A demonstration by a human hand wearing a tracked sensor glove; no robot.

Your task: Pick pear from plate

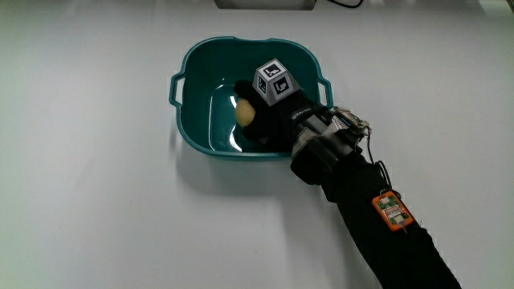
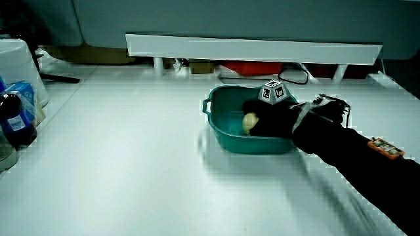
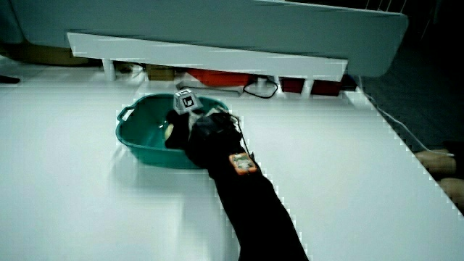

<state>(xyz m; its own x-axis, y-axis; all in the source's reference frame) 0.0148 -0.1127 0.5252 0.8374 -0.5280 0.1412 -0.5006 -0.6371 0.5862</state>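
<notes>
A teal basin [image 1: 191, 112] with two handles stands on the white table; no plate is in view. Inside it lies a pale yellow pear [image 1: 245, 111], also seen in both side views [image 2: 250, 122] [image 3: 169, 133]. The gloved hand [image 1: 261, 120] reaches down into the basin with its fingers curled around the pear, which shows only partly past the black glove. The patterned cube [image 1: 274, 81] sits on the hand's back. The forearm in a black sleeve runs from the basin's nearer rim toward the person.
An orange tag [image 1: 391, 212] is strapped on the forearm. A low white partition [image 2: 252, 47] runs along the table's edge farthest from the person. In a side view, bottles [image 2: 16, 118] and a white container [image 2: 20, 65] stand at the table's edge.
</notes>
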